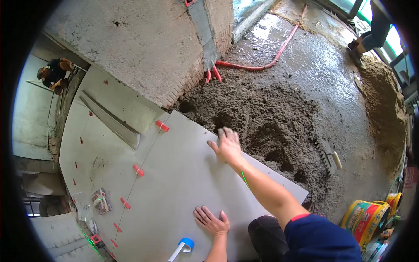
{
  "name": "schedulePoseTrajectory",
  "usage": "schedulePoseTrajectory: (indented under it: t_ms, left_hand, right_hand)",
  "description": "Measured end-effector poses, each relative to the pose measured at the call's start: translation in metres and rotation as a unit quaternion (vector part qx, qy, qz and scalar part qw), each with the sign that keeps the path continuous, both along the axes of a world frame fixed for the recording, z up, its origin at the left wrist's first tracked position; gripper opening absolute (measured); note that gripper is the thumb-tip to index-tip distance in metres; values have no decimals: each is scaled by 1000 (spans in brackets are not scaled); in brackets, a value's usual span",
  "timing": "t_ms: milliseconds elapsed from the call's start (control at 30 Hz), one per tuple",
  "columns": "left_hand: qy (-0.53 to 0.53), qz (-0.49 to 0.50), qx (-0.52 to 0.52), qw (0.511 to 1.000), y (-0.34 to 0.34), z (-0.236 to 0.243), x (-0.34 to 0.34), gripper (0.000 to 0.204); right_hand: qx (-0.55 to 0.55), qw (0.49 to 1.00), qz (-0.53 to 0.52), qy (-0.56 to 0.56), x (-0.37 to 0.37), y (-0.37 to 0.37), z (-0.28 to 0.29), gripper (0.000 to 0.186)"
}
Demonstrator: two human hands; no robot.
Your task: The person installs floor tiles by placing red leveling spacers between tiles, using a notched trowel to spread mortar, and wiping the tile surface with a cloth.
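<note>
A large pale grey floor tile (pixel 179 174) lies before me, its far right edge beside loose dark mortar (pixel 257 109). My left hand (pixel 212 221) rests flat on the tile with its fingers spread. My right hand (pixel 226 144) is open near the tile's far edge, fingers slightly blurred; I cannot tell whether it touches. Along the joint on the left sit several red tile levelling wedges (pixel 138 170). By my left forearm is a white-handled tool with a round blue head (pixel 187 243). Neither hand holds anything. A green laser line falls across my right forearm.
A notched trowel (pixel 336 160) stands in the mortar at right. Colourful buckets (pixel 364 220) are at lower right, near a sand heap (pixel 382 98). A long grey bar (pixel 111 122) lies on tiles left. One person (pixel 54 72) crouches far left; another's legs (pixel 373 32) stand far right.
</note>
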State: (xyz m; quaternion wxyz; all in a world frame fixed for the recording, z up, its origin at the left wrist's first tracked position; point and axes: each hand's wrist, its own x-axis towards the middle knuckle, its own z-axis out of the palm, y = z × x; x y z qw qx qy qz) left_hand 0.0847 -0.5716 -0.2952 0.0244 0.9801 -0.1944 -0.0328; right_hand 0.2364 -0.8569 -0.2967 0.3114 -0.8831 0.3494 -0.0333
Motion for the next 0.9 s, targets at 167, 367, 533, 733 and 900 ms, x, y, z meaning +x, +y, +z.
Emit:
schedulePoseTrajectory:
  t_ms: [167,367,533,733,900]
  left_hand:
    - [7,-10,5,1000,-6,3,-3,84]
    - [-7,-23,-1,1000,-10,-1,-5,84]
    - [2,-27,-13,1000,-24,5,-7,83]
    - [-30,-13,-17,999,-8,11,2,81]
    - [-14,-15,-9,1000,-13,6,-4,82]
  right_hand:
    - [5,998,-15,64,-47,-7,-14,94]
    - [5,997,-32,68,-42,-14,-2,81]
    - [165,964,4,210,-41,-44,19,79]
    - [-34,995,-76,57,-133,-28,21,96]
    - [-5,986,-121,115,-191,-8,-1,91]
